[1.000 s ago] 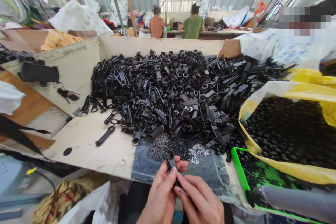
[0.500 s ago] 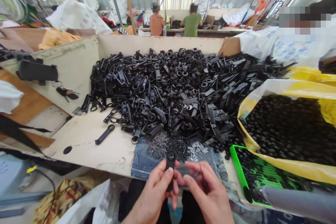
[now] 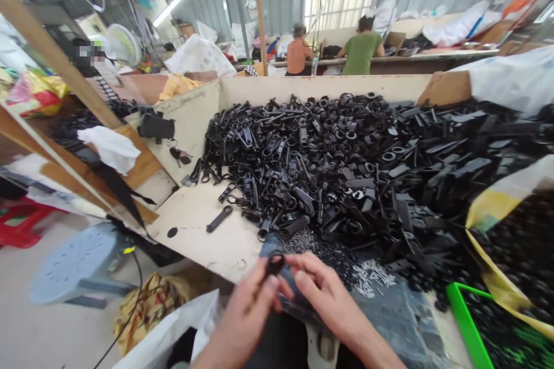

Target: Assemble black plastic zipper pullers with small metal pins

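My left hand (image 3: 255,300) grips a black plastic part with a ring-shaped end (image 3: 276,264), its ring tilted up above the thumb. Close on the right, my right hand (image 3: 318,285) has its thumb and fingers drawn together, the fingertips at the ring's edge. Whatever lies between those fingertips is too small or blurred to make out. Just beyond the hands are small dark screws (image 3: 303,240), tiny black pieces (image 3: 335,259) and silver pins (image 3: 373,278) on a blue cloth (image 3: 398,314). A large heap of black plastic parts (image 3: 298,155) rises behind them.
A single black handle-shaped part (image 3: 219,218) lies on the pale board at left. To the right stand a green tray (image 3: 470,328) and a yellow-white sack (image 3: 497,207) of black pieces. A blue stool (image 3: 75,265) is at lower left. Two people (image 3: 298,55) sit far back.
The view has swung left, so the heap and tray appear farther right. The part in my left hand has tilted, now showing its ring, and my right fingers have come together beside it.
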Available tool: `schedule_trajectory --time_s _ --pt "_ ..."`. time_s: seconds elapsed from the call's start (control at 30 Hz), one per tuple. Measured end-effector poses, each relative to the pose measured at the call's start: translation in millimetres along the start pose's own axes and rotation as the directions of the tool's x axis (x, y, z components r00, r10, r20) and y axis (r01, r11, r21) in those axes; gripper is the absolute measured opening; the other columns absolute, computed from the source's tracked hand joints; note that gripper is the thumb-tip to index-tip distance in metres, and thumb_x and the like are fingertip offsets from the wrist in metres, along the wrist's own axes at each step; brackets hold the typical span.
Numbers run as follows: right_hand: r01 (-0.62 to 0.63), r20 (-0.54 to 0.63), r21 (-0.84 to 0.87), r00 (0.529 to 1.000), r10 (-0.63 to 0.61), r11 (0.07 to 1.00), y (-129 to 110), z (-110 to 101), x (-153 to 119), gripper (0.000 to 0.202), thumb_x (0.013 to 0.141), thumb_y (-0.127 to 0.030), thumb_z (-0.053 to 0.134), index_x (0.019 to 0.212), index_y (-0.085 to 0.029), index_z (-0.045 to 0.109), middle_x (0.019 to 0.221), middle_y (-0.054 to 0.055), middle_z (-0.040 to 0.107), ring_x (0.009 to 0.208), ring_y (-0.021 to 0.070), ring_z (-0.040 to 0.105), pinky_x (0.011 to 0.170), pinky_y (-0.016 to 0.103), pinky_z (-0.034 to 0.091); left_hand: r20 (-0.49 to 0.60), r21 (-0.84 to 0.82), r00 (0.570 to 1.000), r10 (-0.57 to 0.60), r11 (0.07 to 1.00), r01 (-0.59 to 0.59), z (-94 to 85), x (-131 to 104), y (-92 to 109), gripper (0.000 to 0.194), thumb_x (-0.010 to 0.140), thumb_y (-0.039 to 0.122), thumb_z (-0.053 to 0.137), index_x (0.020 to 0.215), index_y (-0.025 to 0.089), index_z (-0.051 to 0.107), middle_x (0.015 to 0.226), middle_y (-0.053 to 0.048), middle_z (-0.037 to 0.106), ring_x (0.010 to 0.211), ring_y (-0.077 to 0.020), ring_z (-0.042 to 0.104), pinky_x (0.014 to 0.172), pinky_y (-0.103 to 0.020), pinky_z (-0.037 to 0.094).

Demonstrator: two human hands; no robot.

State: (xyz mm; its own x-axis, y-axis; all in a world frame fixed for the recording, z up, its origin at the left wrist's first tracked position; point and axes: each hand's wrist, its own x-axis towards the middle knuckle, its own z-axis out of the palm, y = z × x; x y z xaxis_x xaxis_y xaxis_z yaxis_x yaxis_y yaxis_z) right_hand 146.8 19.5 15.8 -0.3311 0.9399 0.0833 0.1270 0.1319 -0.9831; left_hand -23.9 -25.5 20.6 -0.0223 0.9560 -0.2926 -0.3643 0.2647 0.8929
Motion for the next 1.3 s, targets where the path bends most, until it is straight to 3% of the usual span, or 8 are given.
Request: schedule_trajectory --time_s 0.07,0.13,0.23,0.5,0.8,0.97,1.1,1.3 --pt "0.066 -0.014 -0.198 0.997 -0.070 0.978 -0.9 1.1 23.2 0.036 0.099 -0.047 0.056 0.101 -0.019 0.077 0.081 0.002 0.065 0.068 0.0153 0.061 0.060 0.025 0.051 -0.010 0.542 0.972 0.236 0.818 -0.193 -34.3 21.6 25.9 0.026 0.095 0.041 0.062 0.110 0.023 0.074 0.075 -0.005 0.074 0.072 -0.0239 0.065 0.076 -0.034 0.051" --pt "0.118 0.012 -0.476 0.992 -0.128 0.872 -1.3 5.2 44.5 0.026 0.099 -0.034 0.059 0.115 -0.021 0.074 0.082 0.001 0.067 0.068 0.0150 0.065 0.063 0.024 0.052 -0.058 0.887 0.850 0.523 0.417 -0.197 -72.3 46.0 48.5 0.031 0.100 0.041 0.046 0.096 0.024 0.071 0.071 -0.003 0.071 0.069 -0.0247 0.065 0.072 -0.035 0.050" --pt "0.227 0.155 -0.746 0.973 -0.169 0.626 -1.3 21.4 70.1 0.030 0.098 -0.022 0.062 0.127 -0.024 0.068 0.100 0.003 0.072 0.079 0.0167 0.073 0.069 0.025 0.054 -0.038 0.964 0.736 0.675 0.220 -0.152 -115.0 80.0 66.8 0.029 0.096 0.038 0.046 0.094 0.020 0.069 0.102 -0.015 0.073 0.104 -0.0347 0.065 0.095 -0.048 0.048" --pt "0.241 0.184 -0.794 0.970 -0.159 0.557 1.6 52.3 93.4 0.016 0.096 -0.008 0.061 0.088 -0.019 0.071 0.094 0.006 0.072 0.080 0.0174 0.072 0.063 0.022 0.046 0.208 0.975 0.754 0.623 -0.067 -0.213 -130.8 116.7 56.4 0.028 0.094 0.026 0.050 0.109 0.023 0.074 0.121 -0.013 0.076 0.106 -0.0312 0.068 0.096 -0.045 0.046" --pt "0.096 -0.139 -0.428 0.976 -0.170 0.899 -3.3 12.2 68.0 0.026 0.100 -0.039 0.061 0.092 -0.021 0.077 0.088 0.002 0.071 0.075 0.0140 0.065 0.070 0.023 0.048 0.158 0.980 0.709 0.687 -0.197 -0.028 -177.0 100.9 42.9 0.041 0.099 0.031 0.042 0.131 0.018 0.064 0.130 -0.017 0.070 0.112 -0.0347 0.066 0.092 -0.046 0.045" --pt "-0.109 -0.453 -0.036 0.888 0.081 0.993 10.4 -27.0 57.4 0.058 0.097 -0.063 0.050 0.099 -0.011 0.075 0.076 0.007 0.070 0.046 0.0085 0.039 0.043 0.023 0.031 0.175 0.978 0.614 0.769 -0.205 -0.023 -143.8 98.0 48.5 0.049 0.097 0.029 0.047 0.141 0.008 0.055 0.145 -0.024 0.057 0.135 -0.0423 0.051 0.115 -0.059 0.029" --pt "-0.208 -0.459 0.164 0.849 0.261 0.964 7.3 -44.3 30.5 0.062 0.082 -0.071 0.067 0.094 -0.011 0.077 0.070 0.006 0.069 0.043 0.0050 0.026 0.041 0.021 0.020 0.319 0.928 0.511 0.798 -0.153 -0.341 -74.5 70.9 53.0 0.053 0.097 0.029 0.053 0.149 0.017 0.048 0.156 -0.017 0.046 0.145 -0.0418 0.040 0.122 -0.059 0.023" --pt "-0.280 -0.292 0.214 0.896 0.335 0.936 -7.4 -28.0 -13.0 0.052 0.078 -0.066 0.076 0.070 -0.015 0.076 0.059 0.003 0.067 0.048 0.0096 0.044 0.047 0.022 0.033 0.687 0.636 0.574 0.445 0.013 -0.771 21.1 33.6 -4.4 0.072 0.097 0.006 0.044 0.163 0.026 0.025 0.150 -0.013 0.056 0.136 -0.0267 0.054 0.110 -0.041 0.048"
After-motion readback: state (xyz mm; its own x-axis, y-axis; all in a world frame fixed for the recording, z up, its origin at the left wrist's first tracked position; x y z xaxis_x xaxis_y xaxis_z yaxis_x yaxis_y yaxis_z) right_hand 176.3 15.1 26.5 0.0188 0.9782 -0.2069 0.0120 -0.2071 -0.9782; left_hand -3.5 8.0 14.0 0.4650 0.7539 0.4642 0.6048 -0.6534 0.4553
